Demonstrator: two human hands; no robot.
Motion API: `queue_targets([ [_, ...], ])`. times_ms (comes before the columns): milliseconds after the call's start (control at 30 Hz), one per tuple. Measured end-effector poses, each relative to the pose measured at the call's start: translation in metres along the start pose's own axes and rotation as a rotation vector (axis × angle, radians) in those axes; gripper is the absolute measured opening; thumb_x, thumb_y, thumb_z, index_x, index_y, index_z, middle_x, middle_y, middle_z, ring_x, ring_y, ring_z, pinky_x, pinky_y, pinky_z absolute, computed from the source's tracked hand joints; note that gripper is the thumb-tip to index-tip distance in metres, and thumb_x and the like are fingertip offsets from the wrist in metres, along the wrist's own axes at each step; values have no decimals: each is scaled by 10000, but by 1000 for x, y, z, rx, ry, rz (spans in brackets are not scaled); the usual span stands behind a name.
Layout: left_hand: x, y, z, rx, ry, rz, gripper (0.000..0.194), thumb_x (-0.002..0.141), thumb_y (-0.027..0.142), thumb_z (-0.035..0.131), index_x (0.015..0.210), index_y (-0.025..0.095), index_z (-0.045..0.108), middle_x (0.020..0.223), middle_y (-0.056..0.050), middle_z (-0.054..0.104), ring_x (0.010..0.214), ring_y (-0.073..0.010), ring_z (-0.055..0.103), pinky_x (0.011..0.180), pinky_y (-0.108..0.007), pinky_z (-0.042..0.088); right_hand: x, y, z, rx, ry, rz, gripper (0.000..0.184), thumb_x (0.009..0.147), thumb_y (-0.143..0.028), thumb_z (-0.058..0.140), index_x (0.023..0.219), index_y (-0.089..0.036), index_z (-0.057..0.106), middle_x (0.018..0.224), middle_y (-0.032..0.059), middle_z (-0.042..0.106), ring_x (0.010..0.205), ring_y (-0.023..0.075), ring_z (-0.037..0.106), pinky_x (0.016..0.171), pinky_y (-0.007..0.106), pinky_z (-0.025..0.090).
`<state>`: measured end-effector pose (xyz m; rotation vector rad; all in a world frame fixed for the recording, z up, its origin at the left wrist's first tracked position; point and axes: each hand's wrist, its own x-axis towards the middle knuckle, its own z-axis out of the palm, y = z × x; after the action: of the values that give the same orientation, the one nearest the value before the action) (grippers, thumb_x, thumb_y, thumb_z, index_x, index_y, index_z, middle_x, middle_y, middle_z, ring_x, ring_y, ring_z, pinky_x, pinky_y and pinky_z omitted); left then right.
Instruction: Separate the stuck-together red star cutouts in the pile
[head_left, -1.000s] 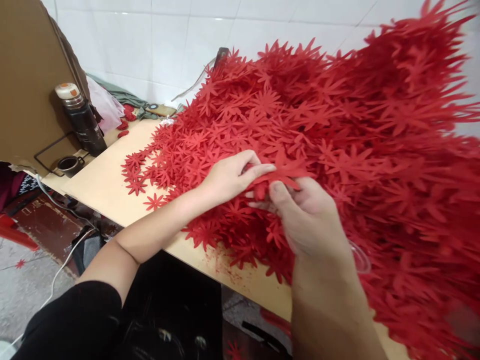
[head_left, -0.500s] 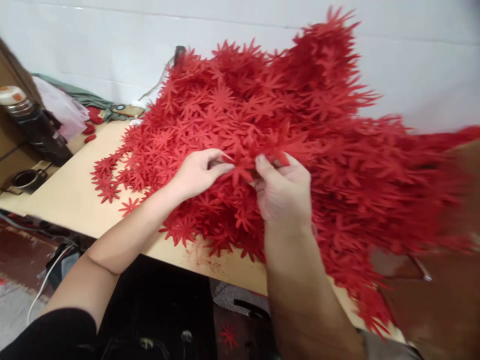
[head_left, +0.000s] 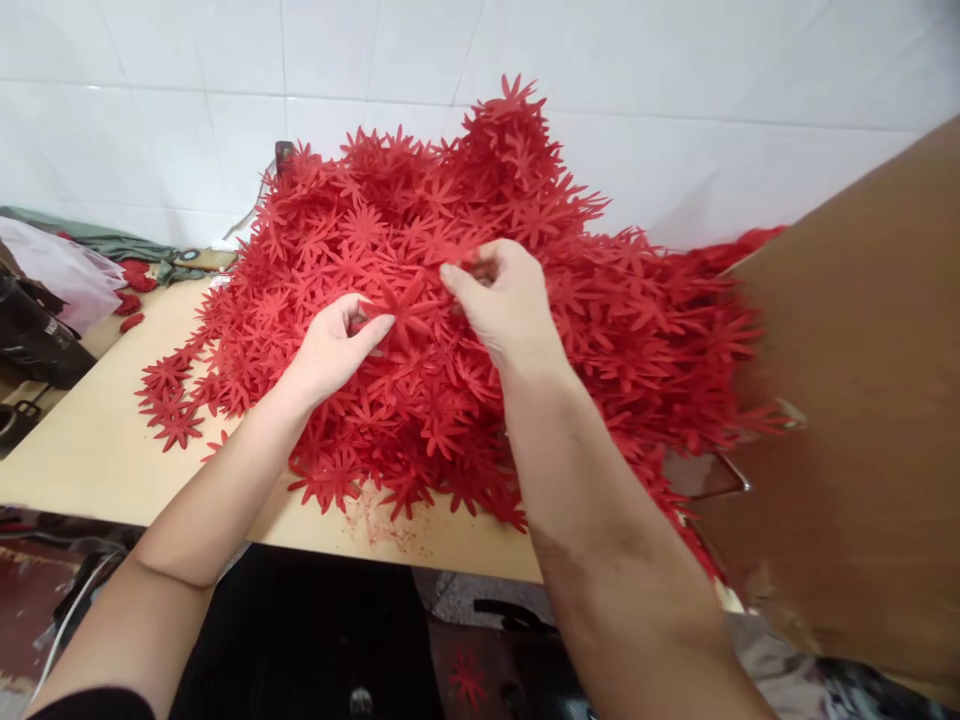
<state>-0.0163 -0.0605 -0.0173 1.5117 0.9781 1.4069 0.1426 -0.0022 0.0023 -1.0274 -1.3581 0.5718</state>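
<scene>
One black bottle point(head_left: 37, 335), cut off at the left, with one dark mug point(head_left: 15, 428) near it. One translucent plastic bag point(head_left: 64, 270), beside a crumpled green cloth point(head_left: 112, 240). One pale tabletop point(head_left: 90, 440). One left hand point(head_left: 334, 345), thumb and fingers pinched on a red flower-shaped cut-out point(head_left: 405, 312), held over the heap. One heap of red cut-outs point(head_left: 420, 395), rising before a white tiled wall point(head_left: 375, 50). One stray red cut-out point(head_left: 466, 680), lower than the table edge. One right hand point(head_left: 514, 300), fingers curled towards the thumb; from where I stand, I cannot tell whether it grips anything. One brown cardboard panel point(head_left: 855, 400), far right.
</scene>
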Motion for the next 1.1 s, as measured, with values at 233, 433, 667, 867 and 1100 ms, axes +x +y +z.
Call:
queue_targets([
  [233, 11, 7, 5, -87, 48, -18, 192, 658, 185, 687, 749, 162, 520, 688, 33, 579, 598, -55, 532, 622, -196, 441, 10, 1, 1, -40, 51, -155, 237, 686, -179, 668, 905, -208, 580, 1008, 46, 598, 903, 154, 586, 811, 364, 508],
  [433, 19, 4, 10, -68, 52, -34, 239, 704, 226, 670, 598, 148, 471, 503, 70, 452, 462, -25, 367, 485, -186, 290, -34, -21, -2, 14, -229, -175, 335, 691, -493, 652, 808, -181, 614, 787, 25, 637, 711, 125, 593, 645, 274, 501],
  [667, 20, 6, 15, -48, -6, -4, 346, 816, 310, 545, 553, 160, 379, 486, 74, 329, 456, -31, 269, 482, -211, 227, -26, -11, 4, 94, -180, -55, 412, 637, -576, 644, 682, -174, 563, 566, -34, 531, 501, 74, 444, 506, 239, 383],
  [867, 31, 2, 10, 52, 119, 119, 152, 724, 194, 630, 858, 131, 593, 876, -31, 614, 792, -89, 532, 764, -218, 408, -18, -8, -6, 31, -69, -15, 547, 638, -682, 576, 525, -180, 388, 489, -64, 318, 484, 47, 264, 472, 234, 220],
  [1100, 44, 14, 30, 95, -5, 163, 237, 727, 339, 636, 796, 122, 572, 820, -37, 625, 760, -116, 558, 763, -260, 439, -18, -17, -3, 133, -144, 29, 577, 560, -707, 621, 529, -170, 412, 496, -68, 325, 492, 39, 279, 482, 224, 233],
])
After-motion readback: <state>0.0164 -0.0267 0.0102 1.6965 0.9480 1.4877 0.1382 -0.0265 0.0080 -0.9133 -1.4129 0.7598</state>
